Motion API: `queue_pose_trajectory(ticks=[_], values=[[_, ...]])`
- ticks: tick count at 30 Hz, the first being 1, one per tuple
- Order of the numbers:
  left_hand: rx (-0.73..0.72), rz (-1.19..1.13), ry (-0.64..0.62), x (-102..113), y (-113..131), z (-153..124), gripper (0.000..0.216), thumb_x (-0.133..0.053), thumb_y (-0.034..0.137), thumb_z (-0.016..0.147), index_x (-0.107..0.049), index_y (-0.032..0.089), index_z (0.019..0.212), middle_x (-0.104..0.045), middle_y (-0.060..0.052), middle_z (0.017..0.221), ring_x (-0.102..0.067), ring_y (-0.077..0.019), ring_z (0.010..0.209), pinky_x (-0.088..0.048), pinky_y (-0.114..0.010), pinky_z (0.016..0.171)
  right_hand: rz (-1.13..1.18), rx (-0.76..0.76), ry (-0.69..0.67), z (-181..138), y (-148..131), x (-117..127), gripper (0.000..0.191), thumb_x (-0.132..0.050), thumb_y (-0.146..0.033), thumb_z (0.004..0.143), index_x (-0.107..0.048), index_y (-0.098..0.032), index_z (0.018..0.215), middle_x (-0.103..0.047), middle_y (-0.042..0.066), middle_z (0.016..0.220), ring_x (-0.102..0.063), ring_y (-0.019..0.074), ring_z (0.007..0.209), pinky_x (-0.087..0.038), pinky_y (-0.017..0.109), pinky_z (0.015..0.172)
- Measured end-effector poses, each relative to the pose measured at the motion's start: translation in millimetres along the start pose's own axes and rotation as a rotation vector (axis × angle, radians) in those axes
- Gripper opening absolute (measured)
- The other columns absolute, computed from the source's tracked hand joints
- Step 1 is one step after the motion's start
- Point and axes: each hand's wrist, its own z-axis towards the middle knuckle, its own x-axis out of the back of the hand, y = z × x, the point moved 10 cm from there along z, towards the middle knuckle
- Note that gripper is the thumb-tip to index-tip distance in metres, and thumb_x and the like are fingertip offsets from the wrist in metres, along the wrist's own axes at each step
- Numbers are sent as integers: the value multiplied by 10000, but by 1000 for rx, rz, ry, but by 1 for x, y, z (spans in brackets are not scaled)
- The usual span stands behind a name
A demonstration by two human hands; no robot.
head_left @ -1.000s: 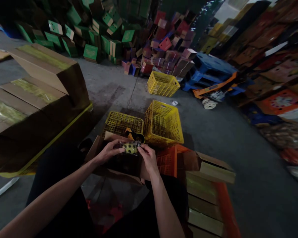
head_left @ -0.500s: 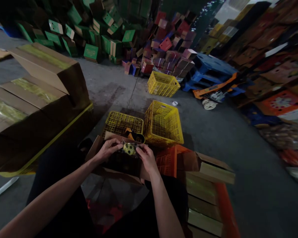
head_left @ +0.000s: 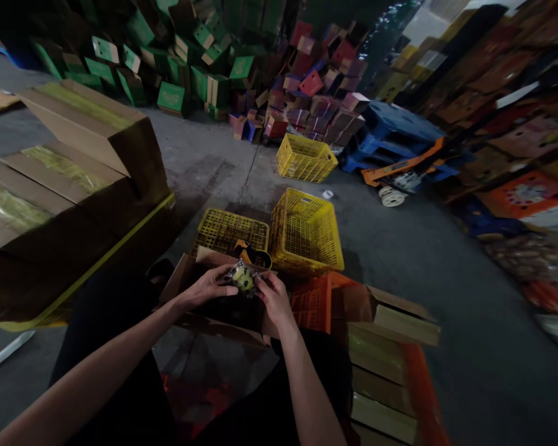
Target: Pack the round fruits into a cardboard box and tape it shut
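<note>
Both my hands hold a small yellow item with dark spots in a clear wrapper (head_left: 242, 276) above an open cardboard box (head_left: 186, 272). My left hand (head_left: 209, 286) pinches its left side, fingers curled. My right hand (head_left: 270, 296) grips its right side. What lies inside the box is too dark to make out. A yellow crate (head_left: 307, 232) stands just beyond the box.
A flatter yellow crate (head_left: 230, 229) sits left of the tall one, a third (head_left: 304, 158) farther off. An orange crate (head_left: 314, 300) and flat cartons (head_left: 390, 322) lie at my right. Taped cartons (head_left: 74, 161) stack at left. Piles of green (head_left: 167, 62) and purple boxes (head_left: 316, 93) fill the back, with a pallet jack (head_left: 395, 179) nearby.
The wrapped item has turned in my fingers and risen slightly; it looks more bunched than a second ago. My arms stay in place.
</note>
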Motion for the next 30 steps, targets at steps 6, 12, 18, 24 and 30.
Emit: queue_pose_trajectory(ticks=[6,12,18,24,30], values=[[4,55,81,13,-2,-1,599,-822,431,756,-631,136,1241,-709,-108,1166,-665,-288,1066,-472,-391,988,-147,103,-49,-1,-17,-13,340,-772,-436,758,-697,-267,1043,-725,26,1068,-665,229,1016,-522,388,938],[64,108,-14,3,-7,-3,597,-788,424,789,-620,167,1301,-696,-105,1221,-654,-300,1105,-484,-416,985,-257,201,-122,-8,-42,-24,383,-725,-407,821,-701,-312,1191,-689,30,1260,-613,257,1183,-461,421,1040],[50,120,-85,-7,-5,-4,568,-744,434,837,-611,192,1334,-656,-97,1305,-581,-308,1232,-414,-432,1081,-287,156,-98,-7,-34,-18,207,-738,-421,801,-751,-274,948,-730,21,980,-672,231,919,-546,365,845],[79,11,-92,-5,-13,-1,608,-758,465,825,-604,181,1340,-641,-120,1323,-583,-311,1218,-456,-417,1024,-78,89,-1,-1,-15,1,282,-773,-463,752,-704,-233,900,-691,29,988,-649,211,892,-592,334,741],[81,92,-29,4,-12,-2,597,-757,491,814,-641,158,1296,-708,-109,1202,-662,-305,1069,-516,-374,900,-175,167,15,-3,-29,2,303,-738,-452,795,-710,-243,1012,-723,33,1056,-662,220,979,-550,357,876]])
